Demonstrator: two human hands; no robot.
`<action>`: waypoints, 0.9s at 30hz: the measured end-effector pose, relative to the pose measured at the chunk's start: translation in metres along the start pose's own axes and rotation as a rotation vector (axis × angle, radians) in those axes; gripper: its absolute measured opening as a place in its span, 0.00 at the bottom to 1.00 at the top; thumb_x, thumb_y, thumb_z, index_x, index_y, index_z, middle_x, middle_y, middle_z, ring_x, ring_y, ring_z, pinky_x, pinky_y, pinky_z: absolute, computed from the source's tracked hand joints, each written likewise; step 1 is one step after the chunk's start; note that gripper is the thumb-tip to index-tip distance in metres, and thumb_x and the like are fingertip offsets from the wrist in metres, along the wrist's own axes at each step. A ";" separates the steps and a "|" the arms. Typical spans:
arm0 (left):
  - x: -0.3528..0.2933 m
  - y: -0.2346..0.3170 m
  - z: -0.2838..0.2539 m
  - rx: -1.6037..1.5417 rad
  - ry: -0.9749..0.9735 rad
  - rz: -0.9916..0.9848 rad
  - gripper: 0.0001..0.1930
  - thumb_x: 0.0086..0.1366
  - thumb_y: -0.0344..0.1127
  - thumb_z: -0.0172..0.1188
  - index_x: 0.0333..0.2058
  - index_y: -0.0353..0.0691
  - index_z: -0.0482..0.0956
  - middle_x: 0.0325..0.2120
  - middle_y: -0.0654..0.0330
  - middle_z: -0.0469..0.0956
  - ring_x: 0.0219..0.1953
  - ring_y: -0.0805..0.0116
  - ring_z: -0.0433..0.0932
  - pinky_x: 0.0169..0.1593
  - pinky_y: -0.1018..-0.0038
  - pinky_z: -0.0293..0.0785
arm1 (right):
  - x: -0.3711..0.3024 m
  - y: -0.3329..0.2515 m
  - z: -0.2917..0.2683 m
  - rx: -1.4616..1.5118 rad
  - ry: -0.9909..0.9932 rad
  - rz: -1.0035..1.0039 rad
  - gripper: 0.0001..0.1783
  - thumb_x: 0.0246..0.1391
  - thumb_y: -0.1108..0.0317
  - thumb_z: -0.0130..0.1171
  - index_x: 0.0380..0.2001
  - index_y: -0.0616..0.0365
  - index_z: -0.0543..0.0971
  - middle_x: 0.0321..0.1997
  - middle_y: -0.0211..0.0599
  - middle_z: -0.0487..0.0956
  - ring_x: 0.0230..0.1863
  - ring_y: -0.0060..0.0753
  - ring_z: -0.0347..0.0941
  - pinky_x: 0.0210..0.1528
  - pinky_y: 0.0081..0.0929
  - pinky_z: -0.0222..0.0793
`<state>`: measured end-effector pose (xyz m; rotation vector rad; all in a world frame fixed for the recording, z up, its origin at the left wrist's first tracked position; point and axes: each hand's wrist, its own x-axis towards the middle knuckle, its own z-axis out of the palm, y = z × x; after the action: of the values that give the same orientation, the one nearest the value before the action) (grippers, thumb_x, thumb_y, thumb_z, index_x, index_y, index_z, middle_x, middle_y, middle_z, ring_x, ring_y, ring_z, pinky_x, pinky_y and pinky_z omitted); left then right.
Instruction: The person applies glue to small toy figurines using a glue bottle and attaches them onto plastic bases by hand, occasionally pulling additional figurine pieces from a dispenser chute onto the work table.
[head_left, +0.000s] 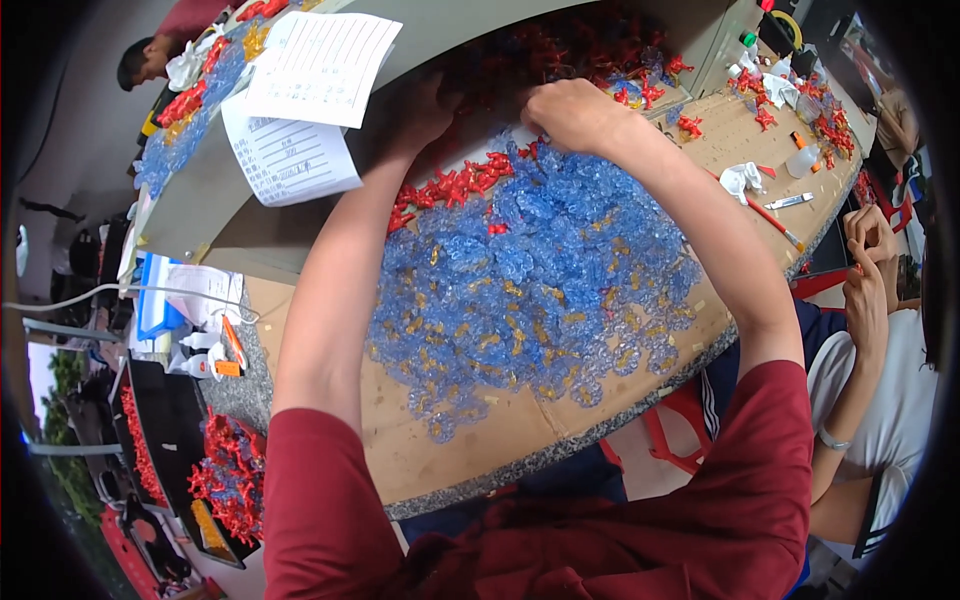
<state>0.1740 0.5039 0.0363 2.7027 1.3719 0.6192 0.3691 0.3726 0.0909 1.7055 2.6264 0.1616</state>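
Note:
Both my arms reach forward under the grey housing (225,232) at the far side of the table. My left hand (425,115) is in its shadow, with the fingers too dark to make out. My right hand (580,112) is closed, its fingers curled down at the far edge of the pile; what they hold is hidden. Between my forearms spreads a large heap of clear blue plastic pieces (530,265) with yellow bits among them. A band of small red plastic figures (460,185) lies beyond it, near my left wrist. More red figures (600,70) are heaped in the shade past my hands.
Written paper slips (310,85) hang on the housing. Right of my arm lie a brush (778,228), a utility knife (790,201), a small bottle (802,161) and white cloth (740,180). A co-worker's hands (868,250) are at the right. Bins of red pieces (232,480) stand lower left.

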 end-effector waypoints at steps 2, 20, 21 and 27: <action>0.009 -0.003 0.016 0.076 0.127 0.141 0.30 0.56 0.53 0.55 0.51 0.37 0.69 0.48 0.44 0.70 0.52 0.48 0.68 0.55 0.63 0.63 | -0.004 -0.002 -0.010 0.065 -0.004 0.011 0.10 0.39 0.75 0.54 0.28 0.56 0.80 0.33 0.43 0.79 0.39 0.44 0.76 0.39 0.37 0.73; 0.039 -0.034 0.021 0.133 -0.087 -0.142 0.16 0.56 0.44 0.55 0.40 0.42 0.77 0.41 0.50 0.76 0.45 0.56 0.74 0.49 0.65 0.69 | 0.130 0.047 0.034 -0.513 0.630 0.077 0.15 0.48 0.67 0.50 0.40 0.52 0.77 0.43 0.39 0.77 0.47 0.37 0.72 0.50 0.34 0.66; 0.049 -0.051 0.035 0.143 -0.080 -0.146 0.16 0.56 0.44 0.55 0.40 0.42 0.77 0.41 0.50 0.76 0.45 0.56 0.74 0.49 0.65 0.69 | 0.135 0.048 0.033 -0.477 0.665 0.097 0.15 0.48 0.67 0.50 0.40 0.52 0.77 0.43 0.39 0.77 0.47 0.37 0.72 0.50 0.33 0.66; 0.088 -0.095 0.057 0.072 0.129 -0.073 0.17 0.58 0.42 0.54 0.45 0.45 0.76 0.45 0.52 0.75 0.49 0.55 0.72 0.53 0.63 0.66 | 0.138 0.064 0.040 -0.283 0.712 0.209 0.13 0.47 0.67 0.50 0.37 0.53 0.78 0.41 0.40 0.78 0.46 0.37 0.73 0.50 0.33 0.65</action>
<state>0.1687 0.6384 -0.0083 2.6953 1.5443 0.7646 0.3738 0.5280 0.0641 2.0868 2.6086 1.2898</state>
